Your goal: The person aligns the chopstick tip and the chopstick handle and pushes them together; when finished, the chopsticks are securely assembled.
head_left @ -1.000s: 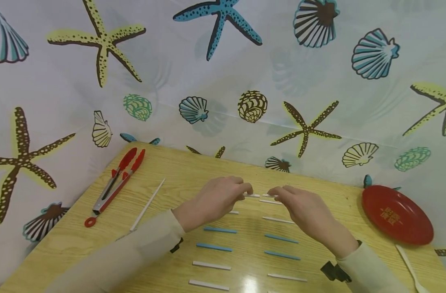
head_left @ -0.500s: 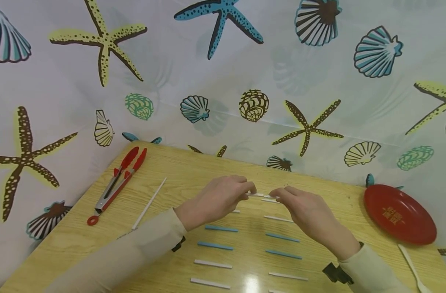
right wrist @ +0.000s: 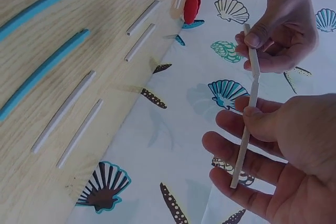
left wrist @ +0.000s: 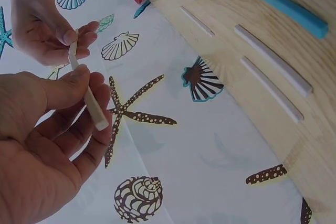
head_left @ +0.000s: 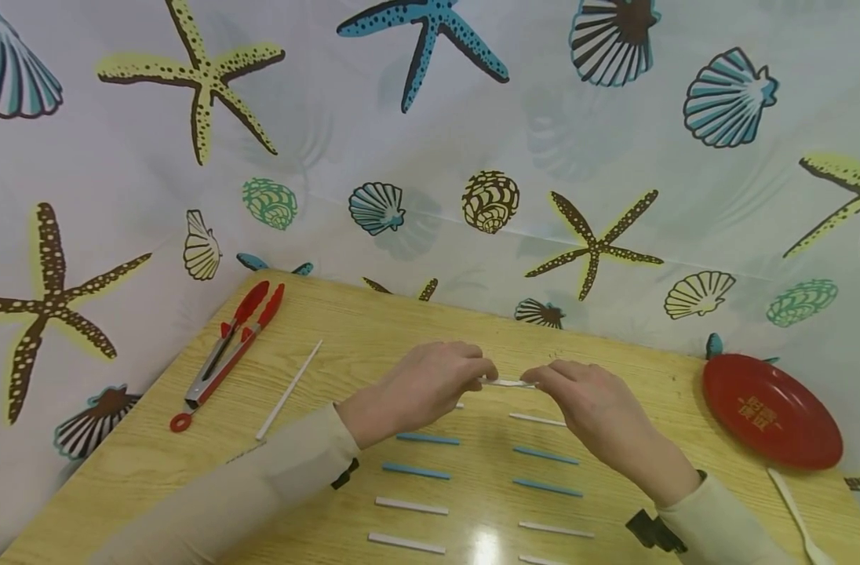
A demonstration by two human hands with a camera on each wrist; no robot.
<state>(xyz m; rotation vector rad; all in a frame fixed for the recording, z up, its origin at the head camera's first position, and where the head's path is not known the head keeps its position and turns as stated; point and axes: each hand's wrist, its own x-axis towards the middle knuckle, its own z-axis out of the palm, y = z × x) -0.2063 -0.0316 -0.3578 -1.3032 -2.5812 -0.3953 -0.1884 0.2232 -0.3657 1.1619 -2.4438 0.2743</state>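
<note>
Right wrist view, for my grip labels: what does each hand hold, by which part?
The left hand pinches one white stick, the right hand a second stick, both around the middle.

A pale stick (right wrist: 243,142), kinked midway, is pinched above the kink by the left hand (right wrist: 286,32) and below it by the right hand (right wrist: 291,153). Behind the pale stick, printed cloth (right wrist: 186,129) is seen; to its left, the table (right wrist: 121,77), where blue sticks (right wrist: 44,68), white sticks (right wrist: 63,111) and red tongs (right wrist: 192,8) are laid.
</note>
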